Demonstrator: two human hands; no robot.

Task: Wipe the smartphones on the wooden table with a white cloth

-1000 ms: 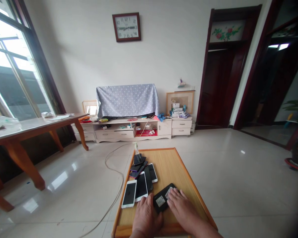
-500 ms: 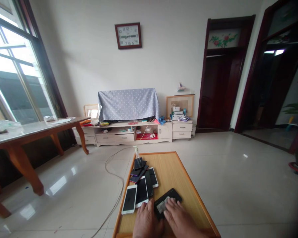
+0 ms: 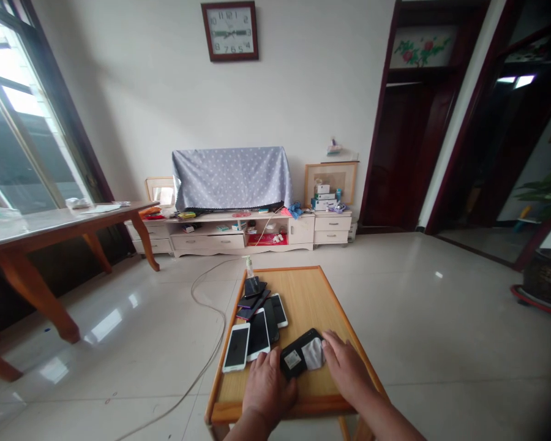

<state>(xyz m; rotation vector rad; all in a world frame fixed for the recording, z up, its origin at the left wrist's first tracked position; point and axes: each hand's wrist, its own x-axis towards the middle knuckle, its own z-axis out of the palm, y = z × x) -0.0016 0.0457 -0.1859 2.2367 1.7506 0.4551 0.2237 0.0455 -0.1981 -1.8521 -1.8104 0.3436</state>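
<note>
A black phone point(image 3: 308, 335) lies back up at a slant near the front of the small wooden table, with a pale label on its left half. My left hand point(image 3: 267, 383) grips the phone's left end between thumb and fingers. Over the right half is spread a small grey cloth point(image 3: 313, 354). My right hand point(image 3: 346, 364) has its fingertips on the cloth's right edge, by the phone's end; the fingers' undersides are hidden. Left of the phone lie a white phone point(image 3: 236, 348), a larger white-framed phone point(image 3: 258, 334) and several darker ones in an overlapping row.
A pump bottle point(image 3: 249, 266) stands at the far left corner of the wooden table point(image 3: 305, 294). A cable point(image 3: 220, 318) runs over the floor on the left. Beyond are a low TV cabinet point(image 3: 202, 242), a cloth-covered television point(image 3: 232, 177) and a larger table point(image 3: 96, 214).
My right hand has moved to the right, from over the phone's middle to its right end. The cloth has shifted that way too, uncovering the label. The camera has tilted down.
</note>
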